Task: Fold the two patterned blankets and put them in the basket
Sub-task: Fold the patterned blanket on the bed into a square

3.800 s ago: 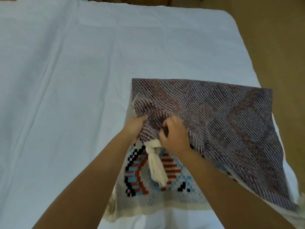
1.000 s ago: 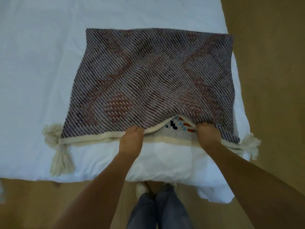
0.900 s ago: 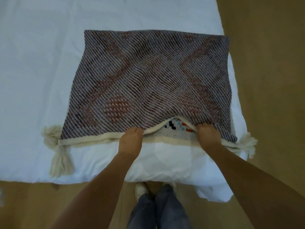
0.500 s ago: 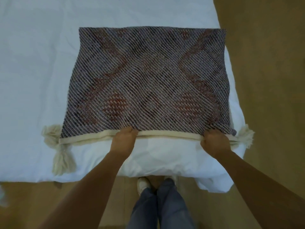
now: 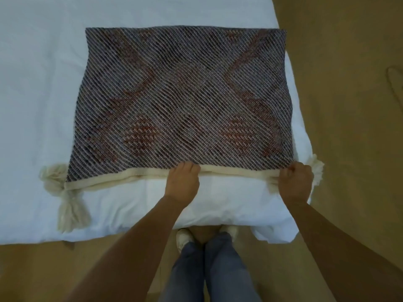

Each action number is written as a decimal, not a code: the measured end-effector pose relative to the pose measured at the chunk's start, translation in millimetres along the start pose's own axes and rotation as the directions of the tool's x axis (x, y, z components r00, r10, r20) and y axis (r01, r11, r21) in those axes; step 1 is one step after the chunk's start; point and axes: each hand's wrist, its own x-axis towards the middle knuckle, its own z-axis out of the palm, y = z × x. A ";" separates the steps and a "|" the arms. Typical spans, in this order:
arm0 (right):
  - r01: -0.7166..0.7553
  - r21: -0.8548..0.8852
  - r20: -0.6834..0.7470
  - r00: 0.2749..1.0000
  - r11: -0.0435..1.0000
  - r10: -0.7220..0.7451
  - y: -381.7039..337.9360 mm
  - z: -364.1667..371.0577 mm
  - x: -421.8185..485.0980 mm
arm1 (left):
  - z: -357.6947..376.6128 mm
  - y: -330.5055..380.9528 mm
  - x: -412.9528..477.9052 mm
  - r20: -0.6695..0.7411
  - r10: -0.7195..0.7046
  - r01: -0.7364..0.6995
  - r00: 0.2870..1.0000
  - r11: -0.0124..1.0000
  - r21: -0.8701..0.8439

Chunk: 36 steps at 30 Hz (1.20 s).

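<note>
most of the view is taken up by a white-sheeted bed (image 5: 43, 110), and on its near right corner a dark woven blanket (image 5: 181, 99) with faint reddish patterning is laid flat as a rectangle. two cream edges are seen stacked along the near side, so at least one fold is judged done; more folds are judged needed before it is small enough for a basket. no basket and no second blanket are shown, so the putting away and all of the other blanket are taken as left to do. the blanket's surface is seen smooth, with fine diagonal ribs and two rust patches near the front, and its right side is lined up close to the bed's edge. a cream woven border (image 5: 130, 175) is run along the near edge, with bulky cream tassels (image 5: 65, 192) spread on the sheet at the left corner. the border is gripped near its middle by the left hand (image 5: 183, 182), fingers curled onto it, and the right corner is pinched by the right hand (image 5: 295, 184), fingers closed tight around the cloth
</note>
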 end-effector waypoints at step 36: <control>0.655 0.022 0.601 0.595 0.755 -0.534 63.8 -27.1 115.4 | 58.4 213.4 50.0 0.003 -0.183 0.182 0.983 0.973 -0.140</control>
